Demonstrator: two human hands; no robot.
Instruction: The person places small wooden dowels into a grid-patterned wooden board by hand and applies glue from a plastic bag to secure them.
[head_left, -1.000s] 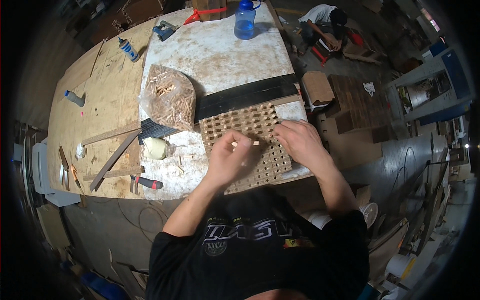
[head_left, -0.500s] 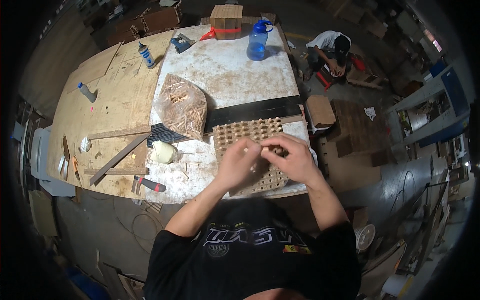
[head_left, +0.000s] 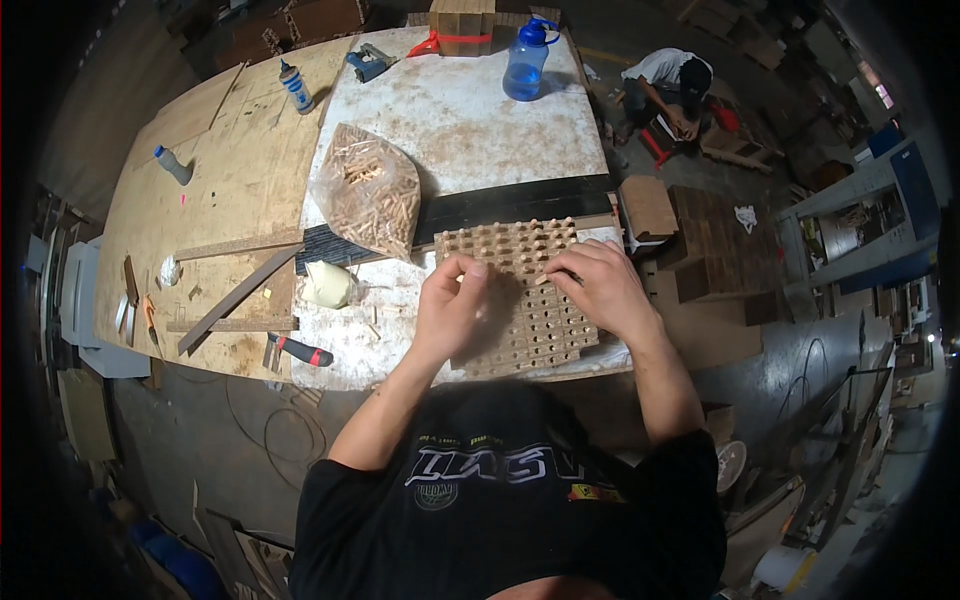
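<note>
A wooden board [head_left: 515, 335] drilled with rows of holes lies before me. Wooden dowels [head_left: 520, 236] stand in its far rows, while nearer holes show dark and bare. Over the board, the thumb and fingers of my right hand [head_left: 608, 288] pinch a small wooden dowel [head_left: 543, 280]. My left hand [head_left: 450, 308] hovers above the board's left edge with its fingers curled in; whatever it may hold is hidden. Beyond it, to the left, sits an open clear plastic bag [head_left: 372, 195] full of dowels.
A pale yellow wrapped lump [head_left: 328, 285] and a red-and-black handled tool [head_left: 305, 351] lie left of the board. Farther off stand a blue water bottle [head_left: 526, 65], a glue bottle [head_left: 296, 88] and a nail gun [head_left: 370, 62]. Another person [head_left: 668, 90] crouches at the far right.
My hands have moved apart: the left went left, the right slightly right. More of the board shows between them. The whole view has shifted a little.
</note>
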